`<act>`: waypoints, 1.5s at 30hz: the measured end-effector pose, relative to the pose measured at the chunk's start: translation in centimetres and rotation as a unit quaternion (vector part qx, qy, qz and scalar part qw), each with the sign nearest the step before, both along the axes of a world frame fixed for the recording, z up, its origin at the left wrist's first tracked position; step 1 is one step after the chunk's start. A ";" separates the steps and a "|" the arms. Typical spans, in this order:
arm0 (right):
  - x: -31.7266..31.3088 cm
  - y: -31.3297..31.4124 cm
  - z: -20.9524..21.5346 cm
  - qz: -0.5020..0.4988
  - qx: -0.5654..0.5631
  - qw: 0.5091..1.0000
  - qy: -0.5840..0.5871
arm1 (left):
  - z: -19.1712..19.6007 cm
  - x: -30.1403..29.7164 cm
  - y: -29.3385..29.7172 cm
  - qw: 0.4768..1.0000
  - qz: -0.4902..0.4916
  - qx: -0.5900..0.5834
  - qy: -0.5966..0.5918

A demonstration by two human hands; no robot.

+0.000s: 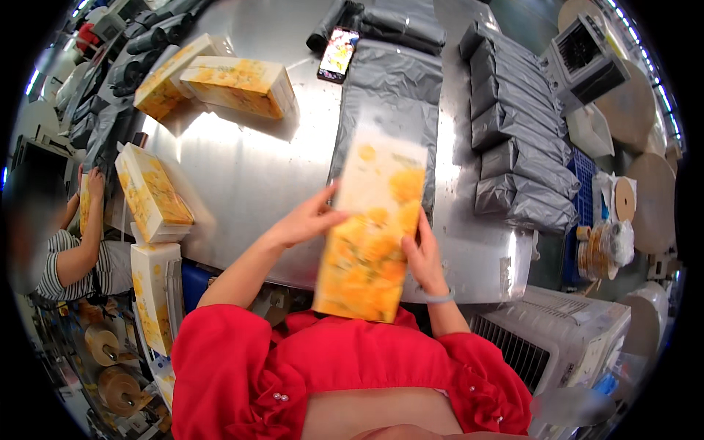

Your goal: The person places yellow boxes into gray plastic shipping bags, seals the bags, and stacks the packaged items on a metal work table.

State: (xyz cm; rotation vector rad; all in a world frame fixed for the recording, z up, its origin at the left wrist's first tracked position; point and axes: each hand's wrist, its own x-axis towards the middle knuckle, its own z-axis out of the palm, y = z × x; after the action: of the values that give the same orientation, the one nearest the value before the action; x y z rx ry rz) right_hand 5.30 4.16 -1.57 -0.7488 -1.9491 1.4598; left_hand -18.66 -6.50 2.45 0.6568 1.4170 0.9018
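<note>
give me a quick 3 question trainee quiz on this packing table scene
1. True or false: both hands hold the yellow flowered box, the left hand on one long edge and the right hand on the other.
2. What lies flat on the metal table right behind the held box? A) a grey plastic bag B) a blue crate C) a roll of tape
3. Fill in: the phone lies at the far side of the table, its screen ____.

Key: 1 true; 2 A; 3 lit
</note>
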 end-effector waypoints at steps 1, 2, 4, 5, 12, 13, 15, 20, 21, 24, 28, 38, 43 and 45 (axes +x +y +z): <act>1.5 -0.4 -1.4 -0.057 -0.088 0.994 -0.018 | -0.5 -0.3 0.6 0.994 -0.052 -0.003 0.099; 2.9 -0.4 -2.5 -0.113 -0.175 0.977 -0.036 | -1.1 -1.0 1.6 0.975 -0.104 -0.004 0.196; 3.5 2.4 -2.9 -0.145 -0.173 0.973 -0.050 | -2.4 -2.0 4.0 0.879 -0.130 0.130 0.439; 3.0 3.8 -3.0 -0.161 -0.171 0.970 -0.056 | -4.0 -2.1 5.5 0.778 -0.100 0.255 0.566; -3.2 11.9 -5.4 -0.068 0.353 0.907 -0.219 | -8.9 -3.4 12.6 0.770 -0.085 0.209 0.596; -3.6 12.2 -5.0 -0.098 0.336 0.919 -0.183 | -7.7 -3.9 13.0 0.823 -0.046 0.202 0.530; -3.9 11.2 -2.8 -0.139 0.256 0.946 -0.140 | -5.2 -3.2 11.8 0.859 0.065 0.257 0.439; -1.3 5.8 -4.9 -0.181 0.277 0.942 -0.064 | -9.4 1.3 6.5 0.749 0.164 0.384 0.514; -1.7 6.5 -6.0 -0.200 0.248 0.942 -0.102 | -10.2 2.0 6.3 0.771 0.185 0.352 0.498; -2.4 8.6 -5.0 -0.135 0.220 0.916 -0.306 | -10.7 -0.2 8.4 0.800 0.045 0.189 0.567; 2.9 3.8 -3.4 0.007 0.300 0.898 -0.323 | -6.9 2.7 1.0 0.778 -0.232 0.107 0.574; 5.8 0.9 -1.9 -0.059 0.157 0.949 -0.268 | -7.5 4.3 -4.4 0.810 -0.160 0.122 0.551; 7.0 -0.8 -3.7 -0.044 0.003 0.968 -0.249 | -4.3 9.0 -3.5 0.802 -0.099 0.251 0.533; 7.3 -1.0 -3.6 -0.037 -0.032 0.971 -0.232 | -4.6 12.0 0.0 0.846 -0.079 0.301 0.433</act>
State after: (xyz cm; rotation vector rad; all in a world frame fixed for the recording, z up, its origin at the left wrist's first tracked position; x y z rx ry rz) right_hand 12.57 3.21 -5.12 -1.2721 -2.1866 1.3966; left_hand -6.64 -6.50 -2.11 1.8064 1.8125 0.9604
